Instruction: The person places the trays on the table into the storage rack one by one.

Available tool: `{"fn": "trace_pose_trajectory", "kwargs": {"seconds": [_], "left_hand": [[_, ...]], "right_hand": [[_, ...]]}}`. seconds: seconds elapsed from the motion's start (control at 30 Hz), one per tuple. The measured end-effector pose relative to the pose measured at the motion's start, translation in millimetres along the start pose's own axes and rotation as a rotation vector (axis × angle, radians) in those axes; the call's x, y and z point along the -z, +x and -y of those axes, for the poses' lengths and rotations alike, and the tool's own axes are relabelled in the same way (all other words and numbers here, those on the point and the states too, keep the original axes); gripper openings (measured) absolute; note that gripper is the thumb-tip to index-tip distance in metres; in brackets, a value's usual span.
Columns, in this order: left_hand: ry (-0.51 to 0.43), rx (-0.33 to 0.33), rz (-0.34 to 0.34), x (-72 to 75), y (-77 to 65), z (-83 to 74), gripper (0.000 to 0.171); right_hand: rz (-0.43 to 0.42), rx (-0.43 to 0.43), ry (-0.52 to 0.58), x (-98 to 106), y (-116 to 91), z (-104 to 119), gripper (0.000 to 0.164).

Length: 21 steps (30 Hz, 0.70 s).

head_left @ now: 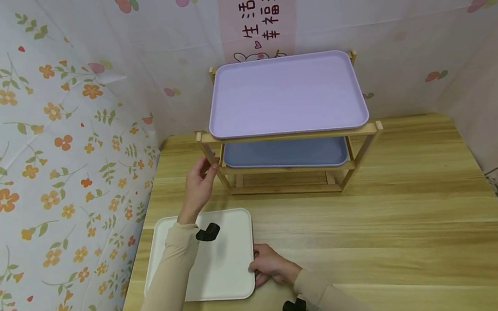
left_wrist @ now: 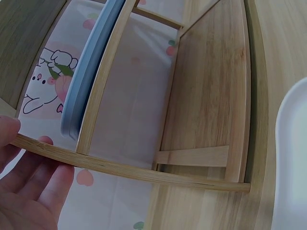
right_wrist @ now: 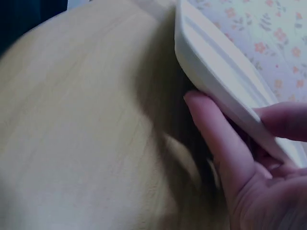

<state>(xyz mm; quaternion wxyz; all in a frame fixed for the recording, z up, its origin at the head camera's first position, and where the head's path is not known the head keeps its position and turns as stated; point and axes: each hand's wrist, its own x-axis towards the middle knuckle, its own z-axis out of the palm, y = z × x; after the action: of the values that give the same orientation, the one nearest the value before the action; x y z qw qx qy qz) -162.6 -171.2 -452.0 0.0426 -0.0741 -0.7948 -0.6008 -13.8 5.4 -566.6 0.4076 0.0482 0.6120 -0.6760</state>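
A wooden rack (head_left: pixel 360 148) stands toward the back of the table. A lilac tray (head_left: pixel 285 94) lies on its top level and a blue-grey tray (head_left: pixel 283 152) on the level below. My left hand (head_left: pixel 201 184) holds the rack's left front post (left_wrist: pixel 124 167), its thumb on one side and its fingers behind. Nearer me, a white tray (head_left: pixel 225 262) sits at the table's left, partly hidden under my left forearm. My right hand (head_left: pixel 273 265) pinches its right edge, the thumb over the rim and fingers underneath, as the right wrist view shows.
The wooden table (head_left: pixel 424 217) extends to the right of the rack and white tray. Floral cloth (head_left: pixel 46 175) hangs along the left side, and a printed cloth (head_left: pixel 405 63) hangs behind the rack. A black wrist mount (head_left: pixel 295 309) sits by my right sleeve.
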Motion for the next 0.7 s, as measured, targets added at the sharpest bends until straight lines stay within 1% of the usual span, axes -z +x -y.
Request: {"fn": "trace_pose_trajectory", "kwargs": {"seconds": [0.13,0.23,0.3,0.53,0.7], "left_hand": [[0.003,0.021,0.002,0.3,-0.3,-2.0,0.035],[-0.002,0.035,0.011,0.6,-0.3,-2.7,0.036],[-0.006,0.037,0.02,1.0,-0.5,-4.0,0.036],[0.011,0.045,0.034,2.0,-8.5,-34.0,0.036],[0.013,0.04,0.035,2.1,-8.9,-35.4,0.036]], "right_hand": [[0.06,0.01,0.089,6,-1,-6,0.043],[0.086,0.035,0.114,11,-4,-10,0.045],[0.102,0.052,0.114,15,-8,-11,0.047],[0.118,0.107,0.08,30,-21,-14,0.045],[0.124,0.122,0.091,40,-28,-16,0.045]]}}
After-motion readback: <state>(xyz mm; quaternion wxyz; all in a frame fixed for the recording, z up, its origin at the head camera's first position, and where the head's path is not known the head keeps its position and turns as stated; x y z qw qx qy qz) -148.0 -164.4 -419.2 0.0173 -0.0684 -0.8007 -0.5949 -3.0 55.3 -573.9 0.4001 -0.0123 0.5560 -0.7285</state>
